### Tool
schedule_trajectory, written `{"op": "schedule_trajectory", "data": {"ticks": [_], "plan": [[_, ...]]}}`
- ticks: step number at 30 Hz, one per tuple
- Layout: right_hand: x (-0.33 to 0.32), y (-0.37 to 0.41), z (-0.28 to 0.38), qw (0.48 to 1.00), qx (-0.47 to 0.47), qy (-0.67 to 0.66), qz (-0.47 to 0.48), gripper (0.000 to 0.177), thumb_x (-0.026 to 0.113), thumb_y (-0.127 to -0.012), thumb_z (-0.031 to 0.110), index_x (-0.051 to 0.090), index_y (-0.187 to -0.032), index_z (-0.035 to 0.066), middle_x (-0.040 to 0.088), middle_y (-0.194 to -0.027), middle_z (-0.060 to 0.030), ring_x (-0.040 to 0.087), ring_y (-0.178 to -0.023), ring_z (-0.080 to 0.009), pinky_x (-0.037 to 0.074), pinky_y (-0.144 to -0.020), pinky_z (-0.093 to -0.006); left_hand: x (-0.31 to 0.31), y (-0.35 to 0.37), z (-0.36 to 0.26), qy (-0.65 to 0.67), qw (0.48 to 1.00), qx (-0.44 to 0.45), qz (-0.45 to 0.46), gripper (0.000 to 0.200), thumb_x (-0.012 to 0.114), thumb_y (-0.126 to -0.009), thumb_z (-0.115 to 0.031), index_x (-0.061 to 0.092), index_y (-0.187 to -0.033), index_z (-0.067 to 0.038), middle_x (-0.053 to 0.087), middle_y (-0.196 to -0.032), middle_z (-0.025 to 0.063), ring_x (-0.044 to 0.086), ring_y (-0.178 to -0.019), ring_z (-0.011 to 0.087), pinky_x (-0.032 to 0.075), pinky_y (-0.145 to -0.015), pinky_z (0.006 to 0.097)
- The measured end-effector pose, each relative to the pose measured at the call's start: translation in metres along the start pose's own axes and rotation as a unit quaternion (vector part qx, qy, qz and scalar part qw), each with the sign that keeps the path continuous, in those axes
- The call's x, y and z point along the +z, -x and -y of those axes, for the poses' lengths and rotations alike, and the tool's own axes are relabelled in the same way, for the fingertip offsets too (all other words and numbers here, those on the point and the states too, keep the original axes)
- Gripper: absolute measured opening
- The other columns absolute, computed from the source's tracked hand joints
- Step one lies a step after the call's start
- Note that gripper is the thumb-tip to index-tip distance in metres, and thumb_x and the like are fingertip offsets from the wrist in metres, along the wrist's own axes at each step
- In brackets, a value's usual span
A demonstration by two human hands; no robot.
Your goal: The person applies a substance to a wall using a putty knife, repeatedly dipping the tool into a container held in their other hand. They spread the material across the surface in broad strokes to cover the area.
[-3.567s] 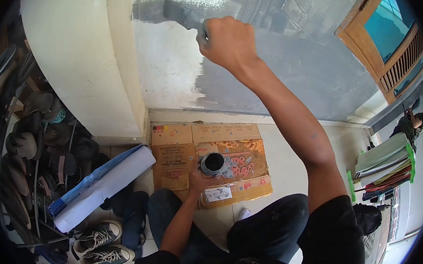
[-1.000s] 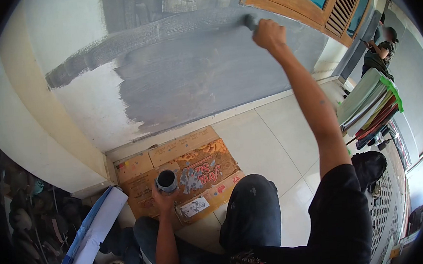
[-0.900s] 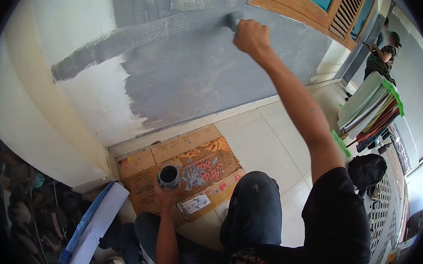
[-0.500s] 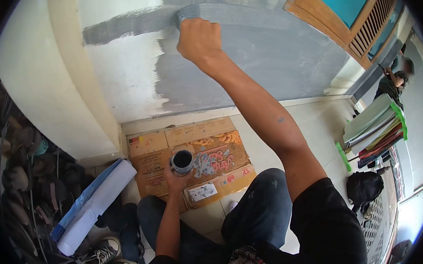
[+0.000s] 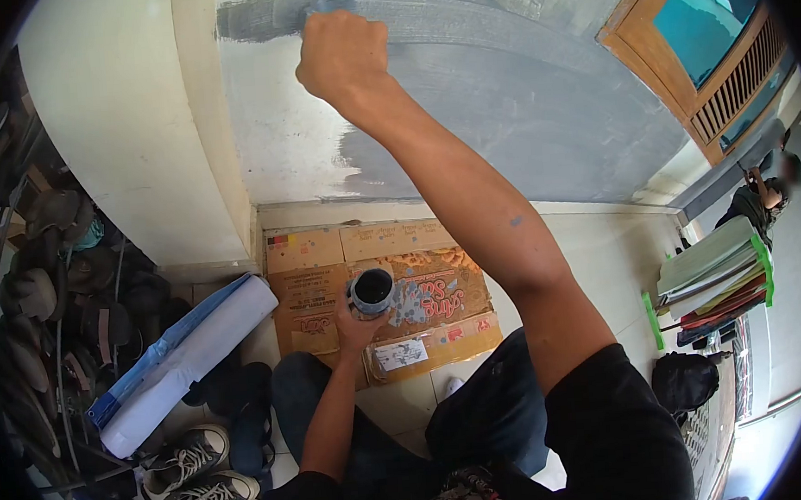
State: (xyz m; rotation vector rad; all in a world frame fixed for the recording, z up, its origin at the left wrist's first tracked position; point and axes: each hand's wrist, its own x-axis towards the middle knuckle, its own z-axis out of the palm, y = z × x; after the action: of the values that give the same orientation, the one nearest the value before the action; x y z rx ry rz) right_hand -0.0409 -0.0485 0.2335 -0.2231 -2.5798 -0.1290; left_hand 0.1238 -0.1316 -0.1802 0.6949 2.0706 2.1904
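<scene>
My right hand (image 5: 345, 54) is raised to the wall and closed around a paintbrush (image 5: 317, 7), most of which my fist hides. Its paint-covered end lies against the grey band near the top of the wall (image 5: 463, 88). Grey paint covers much of this wall, while a white patch (image 5: 285, 119) shows at the left with a ragged edge. Low over the cardboard, my left hand (image 5: 357, 325) grips a paint cup (image 5: 372, 289) from its near left side. The cup is upright, with dark contents and grey smears on its rim.
Flattened cardboard (image 5: 326, 246) with paint spots lies along the wall's foot. A rolled sheet (image 5: 190, 367), sneakers (image 5: 198, 469) and piled dark items (image 5: 60, 302) are at the left. On the right are a wooden window (image 5: 675, 54), a cloth rack (image 5: 714, 279), a black backpack (image 5: 686, 381) and another person (image 5: 757, 197).
My right hand has moved left along the grey band with the paintbrush. The view has shifted, so the wall and cardboard appear further right. My left hand still holds the paint cup.
</scene>
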Motion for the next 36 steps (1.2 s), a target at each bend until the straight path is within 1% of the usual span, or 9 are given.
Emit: {"op": "schedule_trajectory", "data": {"ticks": [5, 13, 18, 22, 25, 27, 31, 34, 36], "plan": [[0.008, -0.006, 0.020, 0.999, -0.017, -0.033, 0.001, 0.008, 0.070, -0.072, 0.009, 0.073, -0.077, 0.003, 0.073, -0.079, -0.0183, 0.073, -0.075, -0.0342, 0.053, -0.067, -0.0453, 0.003, 0.002, 0.023, 0.017, 1.000, -0.017, -0.014, 0.078, 0.096, -0.062, -0.015, 0.054, -0.127, -0.002, 0.067, -0.116, 0.0156, 0.067, -0.110, 0.0278, 0.055, -0.092, 0.0409], [0.028, -0.016, 0.039, 0.994, -0.061, -0.079, -0.032, 0.010, 0.070, -0.071, 0.012, 0.070, -0.072, 0.002, 0.070, -0.080, -0.0210, 0.069, -0.068, -0.0369, 0.049, -0.063, -0.0470, -0.003, 0.000, 0.012, 0.006, 1.000, -0.009, -0.023, 0.077, 0.096, -0.062, -0.016, 0.055, -0.125, -0.001, 0.067, -0.116, 0.0155, 0.067, -0.109, 0.0282, 0.054, -0.092, 0.0406], [0.042, -0.016, 0.041, 0.983, -0.108, -0.106, -0.109, 0.018, 0.070, -0.074, 0.017, 0.068, -0.068, 0.000, 0.066, -0.067, -0.0192, 0.066, -0.063, -0.0374, 0.047, -0.057, -0.0474, -0.003, 0.001, 0.012, 0.022, 1.000, -0.007, -0.016, 0.079, 0.096, -0.062, -0.015, 0.054, -0.127, 0.000, 0.066, -0.116, 0.0152, 0.067, -0.109, 0.0273, 0.054, -0.092, 0.0400], [0.037, 0.001, 0.028, 0.981, -0.118, -0.112, -0.107, 0.021, 0.070, -0.078, 0.021, 0.069, -0.068, 0.003, 0.064, -0.061, -0.0190, 0.065, -0.060, -0.0379, 0.048, -0.054, -0.0477, -0.002, -0.001, 0.005, 0.058, 0.998, -0.021, -0.016, 0.083, 0.097, -0.060, -0.014, 0.054, -0.130, 0.000, 0.066, -0.117, 0.0151, 0.066, -0.110, 0.0278, 0.054, -0.093, 0.0401], [0.028, 0.027, 0.000, 0.983, -0.102, -0.080, -0.128, 0.021, 0.069, -0.082, 0.023, 0.072, -0.070, 0.006, 0.065, -0.061, -0.0173, 0.066, -0.058, -0.0365, 0.051, -0.055, -0.0466, -0.002, 0.001, 0.011, 0.043, 0.999, -0.024, -0.013, 0.084, 0.097, -0.060, -0.013, 0.054, -0.130, 0.000, 0.065, -0.119, 0.0154, 0.065, -0.112, 0.0283, 0.053, -0.096, 0.0413], [0.017, 0.048, -0.027, 0.987, -0.088, -0.102, -0.087, 0.021, 0.068, -0.083, 0.024, 0.073, -0.072, 0.006, 0.069, -0.069, -0.0180, 0.069, -0.063, -0.0349, 0.053, -0.060, -0.0477, 0.000, 0.001, 0.017, 0.028, 0.999, -0.026, -0.015, 0.084, 0.097, -0.060, -0.013, 0.053, -0.130, 0.001, 0.065, -0.120, 0.0156, 0.065, -0.113, 0.0286, 0.052, -0.097, 0.0418], [0.015, 0.073, -0.081, 0.989, -0.108, -0.078, -0.057, 0.018, 0.069, -0.084, 0.027, 0.075, -0.079, 0.011, 0.070, -0.068, -0.0138, 0.069, -0.063, -0.0337, 0.054, -0.060, -0.0461, 0.008, 0.003, 0.032, 0.043, 0.999, -0.020, -0.026, 0.086, 0.097, -0.059, -0.013, 0.053, -0.132, 0.000, 0.063, -0.122, 0.0172, 0.063, -0.115, 0.0301, 0.051, -0.098, 0.0428], [0.022, 0.069, -0.081, 0.994, -0.107, -0.031, -0.023, 0.018, 0.070, -0.086, 0.028, 0.080, -0.093, 0.014, 0.069, -0.066, -0.0117, 0.066, -0.061, -0.0348, 0.052, -0.058, -0.0432, 0.008, 0.006, 0.034, 0.017, 0.999, -0.014, -0.025, 0.088, 0.096, -0.058, -0.013, 0.053, -0.133, 0.001, 0.062, -0.122, 0.0183, 0.062, -0.116, 0.0320, 0.050, -0.099, 0.0433], [0.032, 0.060, -0.067, 0.992, -0.106, -0.053, -0.035, 0.019, 0.070, -0.086, 0.028, 0.080, -0.094, 0.014, 0.069, -0.067, -0.0119, 0.066, -0.062, -0.0357, 0.052, -0.059, -0.0436, 0.007, 0.005, 0.031, -0.009, 0.999, -0.014, -0.029, 0.089, 0.096, -0.058, -0.014, 0.052, -0.134, 0.002, 0.061, -0.123, 0.0188, 0.062, -0.116, 0.0330, 0.050, -0.100, 0.0436]]}}
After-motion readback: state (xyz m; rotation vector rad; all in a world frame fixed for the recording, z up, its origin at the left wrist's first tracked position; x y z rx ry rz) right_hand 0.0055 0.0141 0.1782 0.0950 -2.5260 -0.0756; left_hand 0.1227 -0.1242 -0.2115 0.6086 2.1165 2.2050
